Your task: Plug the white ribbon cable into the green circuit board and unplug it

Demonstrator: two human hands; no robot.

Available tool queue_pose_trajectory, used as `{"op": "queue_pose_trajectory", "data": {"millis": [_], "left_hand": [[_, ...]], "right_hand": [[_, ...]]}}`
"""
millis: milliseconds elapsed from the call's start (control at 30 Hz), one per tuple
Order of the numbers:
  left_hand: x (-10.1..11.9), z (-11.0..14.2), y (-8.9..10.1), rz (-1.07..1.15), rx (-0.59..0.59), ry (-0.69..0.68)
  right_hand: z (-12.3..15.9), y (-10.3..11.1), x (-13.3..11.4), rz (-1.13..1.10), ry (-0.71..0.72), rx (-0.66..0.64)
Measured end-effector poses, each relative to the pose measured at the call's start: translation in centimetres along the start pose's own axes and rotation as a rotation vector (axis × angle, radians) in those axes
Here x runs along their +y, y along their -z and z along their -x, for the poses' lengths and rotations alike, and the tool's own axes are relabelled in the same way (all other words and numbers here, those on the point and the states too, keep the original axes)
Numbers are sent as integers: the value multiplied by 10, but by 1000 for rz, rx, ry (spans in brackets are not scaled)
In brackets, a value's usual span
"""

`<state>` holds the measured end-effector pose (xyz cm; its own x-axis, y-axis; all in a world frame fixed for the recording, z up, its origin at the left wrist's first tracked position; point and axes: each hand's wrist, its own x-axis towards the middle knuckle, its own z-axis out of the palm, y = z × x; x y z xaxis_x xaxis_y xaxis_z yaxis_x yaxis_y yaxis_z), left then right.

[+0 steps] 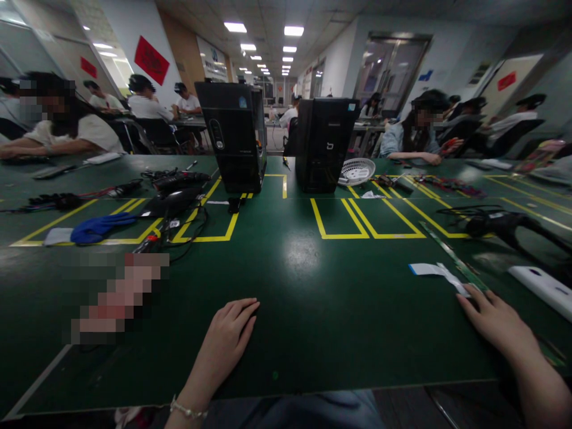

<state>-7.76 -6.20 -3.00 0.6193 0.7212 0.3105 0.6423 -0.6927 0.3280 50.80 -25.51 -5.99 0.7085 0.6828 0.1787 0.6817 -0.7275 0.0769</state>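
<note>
My left hand (230, 330) rests on the green tabletop near its front edge, fingers stretched forward and close together, with nothing in it. A long, narrow green circuit board strip (456, 259) lies slantwise at the right. On the near part of this strip rests my right hand (503, 322), its fingers extended and slightly apart. Close to its thumb and fingertips is a white flat ribbon cable (431, 270) with a blue end, lying beside the strip. The part of the strip beneath my right hand is hidden.
Two black computer towers (232, 137) (324, 143) stand ahead, beside a white basket (357, 171). A blue glove (100, 227) and cables lie left. A white device (543, 292) and a black cable-like object (518, 223) lie right. People sit around other tables.
</note>
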Motion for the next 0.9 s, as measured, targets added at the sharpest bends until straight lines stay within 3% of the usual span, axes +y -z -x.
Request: {"op": "queue_pose_trajectory", "data": {"millis": [100,267,667,900], "left_hand": [[0,0,0,-1,-9,1],[1,0,1,2,-7,-3],[-1,0,0,6,7,-4],[-2,0,-1,0,7,-7]], "right_hand": [[-7,7,-1,-58,-104,-87],[-14,18,-3,-98,-201,-127],[-19,14,4,-170,-214,-73],[-18,22,-2,-172,-246,-131]]}}
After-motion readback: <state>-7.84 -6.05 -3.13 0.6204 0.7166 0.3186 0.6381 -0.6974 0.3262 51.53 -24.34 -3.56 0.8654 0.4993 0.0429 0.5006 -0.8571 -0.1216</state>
